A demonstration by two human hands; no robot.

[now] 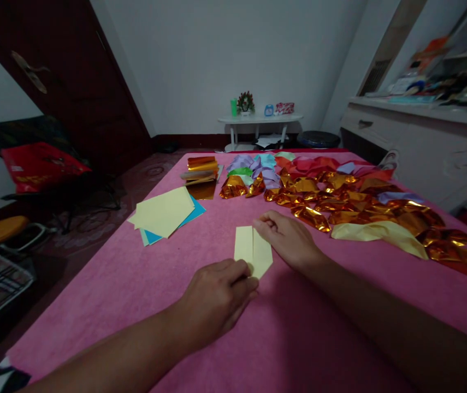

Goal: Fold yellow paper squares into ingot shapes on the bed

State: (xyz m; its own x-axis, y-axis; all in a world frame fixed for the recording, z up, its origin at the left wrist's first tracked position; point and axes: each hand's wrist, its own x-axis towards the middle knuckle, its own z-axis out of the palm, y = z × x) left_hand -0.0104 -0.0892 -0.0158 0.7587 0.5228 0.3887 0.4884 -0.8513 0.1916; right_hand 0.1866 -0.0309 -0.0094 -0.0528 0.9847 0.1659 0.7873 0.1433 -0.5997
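Note:
A small pale yellow sheet of paper (244, 244), partly folded, lies on the pink cloth in front of me. A crease or flap edge runs lengthwise near its middle, and its near right corner slants. My left hand (220, 292) grips the near end with the fingers closed at the edge. At the far right edge my right hand (284, 234) pinches the paper, its fingers curled. Fingertips cover parts of both ends.
Yellow and blue paper sheets (165, 212) lie at left, with a stack of gold foil sheets (201, 177) beyond. Many crumpled gold foil pieces (340, 191) and coloured papers spread across the right of the pink-covered table (143, 305). A white side table (260, 118) stands by the wall.

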